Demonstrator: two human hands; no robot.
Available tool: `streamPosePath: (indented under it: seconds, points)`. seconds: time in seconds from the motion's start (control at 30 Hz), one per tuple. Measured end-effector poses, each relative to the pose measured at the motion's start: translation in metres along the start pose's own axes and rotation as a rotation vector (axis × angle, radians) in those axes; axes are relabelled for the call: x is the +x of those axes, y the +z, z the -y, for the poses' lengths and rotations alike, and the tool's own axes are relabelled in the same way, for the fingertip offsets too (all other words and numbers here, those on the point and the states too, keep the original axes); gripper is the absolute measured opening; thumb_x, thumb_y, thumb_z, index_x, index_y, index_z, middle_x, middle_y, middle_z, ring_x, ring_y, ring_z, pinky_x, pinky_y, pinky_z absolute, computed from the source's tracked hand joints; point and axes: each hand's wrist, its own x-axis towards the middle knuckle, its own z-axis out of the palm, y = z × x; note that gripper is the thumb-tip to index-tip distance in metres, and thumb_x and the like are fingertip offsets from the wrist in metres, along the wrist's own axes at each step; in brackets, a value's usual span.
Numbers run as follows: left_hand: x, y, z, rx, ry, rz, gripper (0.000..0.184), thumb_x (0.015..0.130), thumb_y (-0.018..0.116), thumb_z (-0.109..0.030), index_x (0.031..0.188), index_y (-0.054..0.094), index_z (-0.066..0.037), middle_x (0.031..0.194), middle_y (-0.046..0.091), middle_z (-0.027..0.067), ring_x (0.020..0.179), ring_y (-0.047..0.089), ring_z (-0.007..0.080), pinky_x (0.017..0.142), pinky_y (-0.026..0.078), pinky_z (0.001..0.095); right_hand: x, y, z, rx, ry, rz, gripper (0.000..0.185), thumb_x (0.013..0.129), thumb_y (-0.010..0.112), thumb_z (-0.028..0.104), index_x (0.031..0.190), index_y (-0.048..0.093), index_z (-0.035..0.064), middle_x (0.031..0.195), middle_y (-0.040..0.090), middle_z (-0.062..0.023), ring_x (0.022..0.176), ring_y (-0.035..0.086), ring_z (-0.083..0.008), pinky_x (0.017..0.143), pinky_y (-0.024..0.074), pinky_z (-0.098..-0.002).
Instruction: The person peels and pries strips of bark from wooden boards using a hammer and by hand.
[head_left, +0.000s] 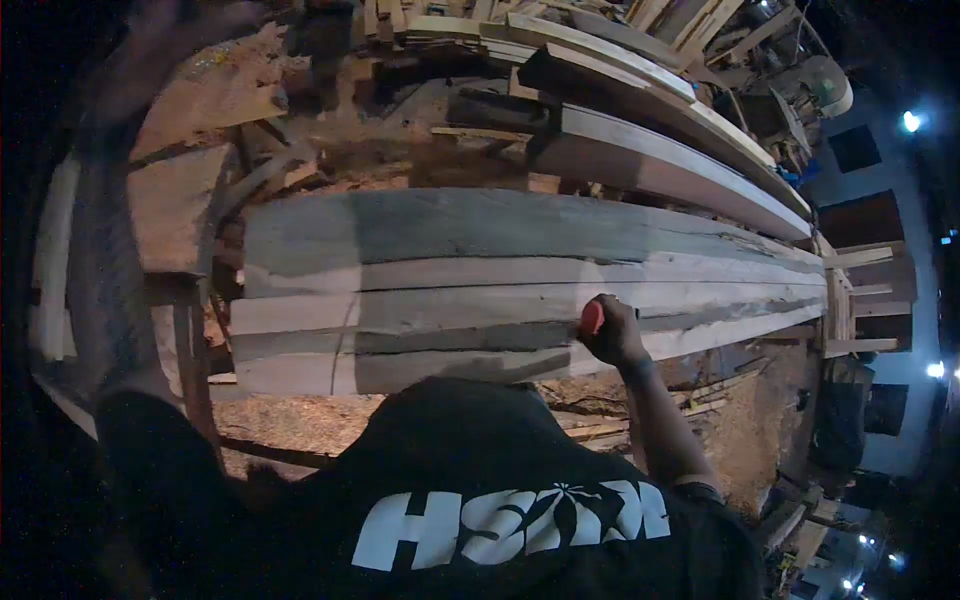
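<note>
My right hand (618,338) is closed around a small rounded red object (592,318), whose kind I cannot make out. It is at the near part of a row of long, rough-edged planks (450,272) lying side by side. A thin dark line runs lengthwise along them. My left arm (115,240) reaches up the left edge of the view, dark and blurred. My left hand (185,28), at the top left, is too dim and smeared to show its fingers.
Beyond the planks lie a thick squared beam (650,165) and stacked boards (600,60). A wooden block (180,210) stands at the left. Sawdust and offcuts (300,420) cover the ground. Wooden framing (860,300) stands at the planks' right end.
</note>
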Motion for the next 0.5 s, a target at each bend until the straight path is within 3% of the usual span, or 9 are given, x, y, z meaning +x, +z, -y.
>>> streamPosePath:
  seconds: [0.03,0.07,0.17,0.2,0.3,0.37,0.4,0.47,0.5]
  points:
    - [0.020,0.013,-0.036,-0.032,0.077,-0.013,0.099,0.085,0.069,-0.069,0.159,0.030,-0.016,0.160,0.030,0.0211,0.143,0.032,0.0501,0.112,0.032,0.0689,-0.002,-0.008,0.001,0.014,0.075,-0.018,0.037,0.082,0.085,0.029,0.093,0.060,0.0046,0.079,0.058,-0.0160,0.074,0.060,-0.0366,0.071,0.0494,-0.0413]
    - [0.033,0.026,-0.065,-0.061,0.132,-0.024,0.100,0.085,0.069,-0.069,0.159,0.029,-0.016,0.161,0.029,0.0212,0.144,0.031,0.0504,0.113,0.032,0.0692,-0.001,-0.020,0.007,0.198,0.139,-0.047,0.025,0.088,0.080,0.017,0.090,0.058,0.0054,0.077,0.057,-0.0090,0.069,0.056,-0.0237,0.069,0.0467,-0.0343]
    - [0.076,0.076,-0.161,-0.131,0.332,-0.040,0.102,0.084,0.069,-0.070,0.161,0.027,-0.017,0.163,0.028,0.0215,0.145,0.030,0.0513,0.114,0.031,0.0703,0.005,-0.030,-0.001,0.555,0.386,-0.223,0.018,0.094,0.074,0.012,0.093,0.057,0.0059,0.080,0.057,-0.0017,0.072,0.051,-0.0133,0.067,0.0448,-0.0310]
    - [0.088,0.095,-0.187,-0.141,0.388,-0.036,0.103,0.084,0.069,-0.070,0.161,0.027,-0.017,0.163,0.027,0.0217,0.146,0.029,0.0515,0.114,0.031,0.0706,0.007,-0.030,0.002,0.671,0.323,-0.379,0.013,0.098,0.069,0.008,0.097,0.056,0.0078,0.083,0.057,0.0014,0.073,0.052,-0.0108,0.065,0.0449,-0.0295]
    - [0.087,0.168,-0.244,-0.149,0.556,-0.003,0.105,0.084,0.069,-0.071,0.163,0.025,-0.017,0.165,0.025,0.0220,0.147,0.028,0.0524,0.115,0.030,0.0717,0.016,-0.030,-0.005,0.944,0.248,-0.575,0.008,0.105,0.060,0.014,0.101,0.055,0.0082,0.072,0.055,0.0002,0.059,0.053,-0.0099,0.054,0.0446,-0.0277]
    - [0.046,0.230,-0.268,-0.146,0.596,0.237,0.106,0.084,0.069,-0.072,0.164,0.024,-0.018,0.166,0.024,0.0222,0.148,0.027,0.0530,0.115,0.029,0.0724,0.024,-0.032,-0.009,0.944,0.118,-0.520,0.016,0.108,0.054,0.020,0.098,0.052,0.0086,0.071,0.054,-0.0002,0.055,0.049,-0.0102,0.050,0.0416,-0.0280]
    - [0.018,0.255,-0.277,-0.157,0.520,0.474,0.096,0.088,0.063,-0.072,0.163,0.027,-0.022,0.166,0.023,0.0241,0.147,0.026,0.0577,0.112,0.030,0.0767,0.031,-0.032,-0.012,0.989,0.089,-0.489,0.018,0.109,0.053,0.022,0.096,0.051,0.0092,0.071,0.054,-0.0006,0.054,0.048,-0.0105,0.049,0.0409,-0.0283]
    - [-0.069,0.197,-0.301,-0.156,0.427,0.707,0.105,0.090,0.057,-0.077,0.164,0.023,-0.011,0.167,0.022,0.0234,0.152,0.023,0.0506,0.119,0.028,0.0687,0.053,-0.034,-0.010,1.107,0.155,-0.469,0.023,0.110,0.050,0.026,0.091,0.049,0.0119,0.068,0.051,-0.0009,0.051,0.046,-0.0120,0.047,0.0394,-0.0300]
    - [-0.106,0.208,-0.296,-0.236,0.299,0.768,0.102,0.092,0.054,-0.077,0.163,0.025,-0.011,0.167,0.025,0.0213,0.152,0.023,0.0492,0.120,0.027,0.0675,0.068,-0.033,-0.011,1.143,0.169,-0.420,0.023,0.109,0.051,0.025,0.091,0.049,0.0123,0.067,0.050,-0.0006,0.051,0.046,-0.0121,0.046,0.0393,-0.0300]
